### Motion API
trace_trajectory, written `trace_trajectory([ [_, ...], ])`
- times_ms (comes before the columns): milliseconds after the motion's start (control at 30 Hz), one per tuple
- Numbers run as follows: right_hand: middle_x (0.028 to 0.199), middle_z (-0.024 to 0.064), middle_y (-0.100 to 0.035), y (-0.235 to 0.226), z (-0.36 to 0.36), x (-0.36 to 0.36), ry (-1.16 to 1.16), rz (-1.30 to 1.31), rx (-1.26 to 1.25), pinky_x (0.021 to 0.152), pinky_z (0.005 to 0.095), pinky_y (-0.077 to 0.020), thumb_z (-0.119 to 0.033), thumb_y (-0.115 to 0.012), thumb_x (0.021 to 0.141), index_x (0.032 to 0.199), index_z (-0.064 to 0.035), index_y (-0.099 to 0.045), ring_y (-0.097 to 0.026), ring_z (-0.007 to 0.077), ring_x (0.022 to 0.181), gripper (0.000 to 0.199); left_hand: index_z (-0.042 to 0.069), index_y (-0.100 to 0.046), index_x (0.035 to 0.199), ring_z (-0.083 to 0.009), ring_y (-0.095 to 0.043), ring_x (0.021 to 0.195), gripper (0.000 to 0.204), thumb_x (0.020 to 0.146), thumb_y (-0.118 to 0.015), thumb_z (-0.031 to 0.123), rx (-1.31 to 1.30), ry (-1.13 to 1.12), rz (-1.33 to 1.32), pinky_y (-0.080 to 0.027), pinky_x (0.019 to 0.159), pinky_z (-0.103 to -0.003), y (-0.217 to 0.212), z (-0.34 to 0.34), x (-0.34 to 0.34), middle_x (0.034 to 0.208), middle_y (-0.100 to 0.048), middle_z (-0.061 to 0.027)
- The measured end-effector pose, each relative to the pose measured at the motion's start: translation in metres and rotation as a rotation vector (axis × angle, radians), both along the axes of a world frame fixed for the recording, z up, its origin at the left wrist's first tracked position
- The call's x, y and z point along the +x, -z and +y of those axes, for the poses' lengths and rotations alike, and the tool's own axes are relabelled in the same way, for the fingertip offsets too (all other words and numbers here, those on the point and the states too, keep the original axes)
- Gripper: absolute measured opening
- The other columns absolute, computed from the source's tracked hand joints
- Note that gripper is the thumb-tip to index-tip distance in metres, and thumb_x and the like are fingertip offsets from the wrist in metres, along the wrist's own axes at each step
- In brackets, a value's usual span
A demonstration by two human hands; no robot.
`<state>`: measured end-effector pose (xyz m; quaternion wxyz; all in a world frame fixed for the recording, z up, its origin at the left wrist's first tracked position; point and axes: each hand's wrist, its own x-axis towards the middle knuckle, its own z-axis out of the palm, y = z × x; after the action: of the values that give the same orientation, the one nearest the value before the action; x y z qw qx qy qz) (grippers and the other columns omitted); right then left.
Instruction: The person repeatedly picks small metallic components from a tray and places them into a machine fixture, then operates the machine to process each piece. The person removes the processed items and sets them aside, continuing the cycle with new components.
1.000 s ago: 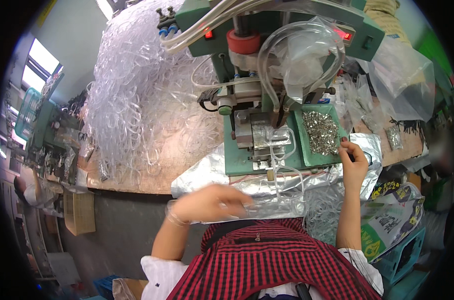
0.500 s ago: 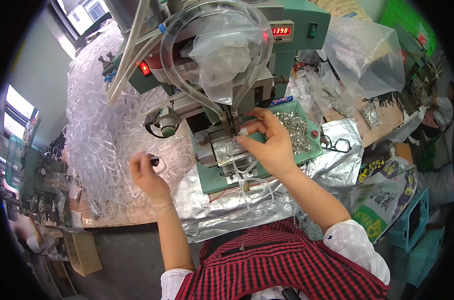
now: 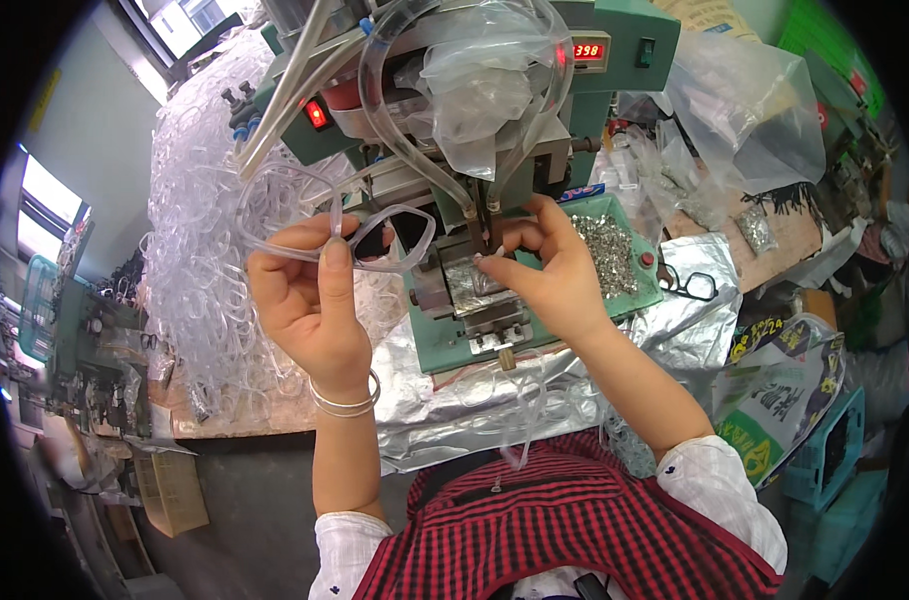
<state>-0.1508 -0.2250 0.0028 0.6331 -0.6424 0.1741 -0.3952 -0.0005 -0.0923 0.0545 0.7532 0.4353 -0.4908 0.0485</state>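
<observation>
My left hand (image 3: pixel 310 300) is raised left of the green bench machine (image 3: pixel 625 50). Thumb and fingers pinch a clear plastic eyeglass frame (image 3: pixel 411 262) near its bridge, with one rim to each side. My right hand (image 3: pixel 560 270) is at the machine's metal fixture (image 3: pixel 485 290), just under its upright tool (image 3: pixel 488 225). Its thumb and forefinger are closed together there; whatever lies between them is too small to make out. Below the fixture, a blurred clear frame (image 3: pixel 525 415) hangs over the foil-covered table edge by my apron.
A green tray (image 3: pixel 647 290) of small metal parts stands right of the fixture, with dark-rimmed glasses (image 3: pixel 697 287) beside it. A large heap of clear frames (image 3: pixel 200 240) fills the left. Clear hoses (image 3: pixel 375 100) loop down the machine; a plastic bag (image 3: pixel 750 115) lies at the right.
My left hand has come up and now holds a clear frame. The frame that was at the fixture has dropped toward my apron. My right hand stays at the fixture.
</observation>
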Motion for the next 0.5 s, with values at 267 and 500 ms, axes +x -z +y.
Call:
trace_trajectory([
  [267,0.098,0.0055,-0.068,0.023,-0.011,-0.020,0.206,-0.001,-0.088,0.086,0.0261,-0.0483,0.002,-0.069,0.087,0.101,0.0012,-0.067,-0.062,0.0108,0.096,0.015,0.000,-0.051,0.108,-0.0222,-0.063,0.093,0.013,0.096,-0.055,0.000,0.020,-0.005,0.093,-0.061,0.078,-0.042,0.030,0.037,-0.025,0.106,-0.059,-0.0166],
  [500,0.101,0.0070,-0.067,0.026,0.012,0.001,0.192,-0.043,-0.157,0.088,0.0274,-0.0495,0.003,-0.073,0.085,0.108,0.0004,-0.061,-0.064,0.0140,0.097,0.026,0.001,-0.051,0.109,-0.0216,-0.062,0.097,0.012,0.097,-0.055,-0.002,-0.131,0.043,0.297,-0.061,0.079,-0.041,0.029,0.022,-0.025,0.108,-0.059,-0.0150],
])
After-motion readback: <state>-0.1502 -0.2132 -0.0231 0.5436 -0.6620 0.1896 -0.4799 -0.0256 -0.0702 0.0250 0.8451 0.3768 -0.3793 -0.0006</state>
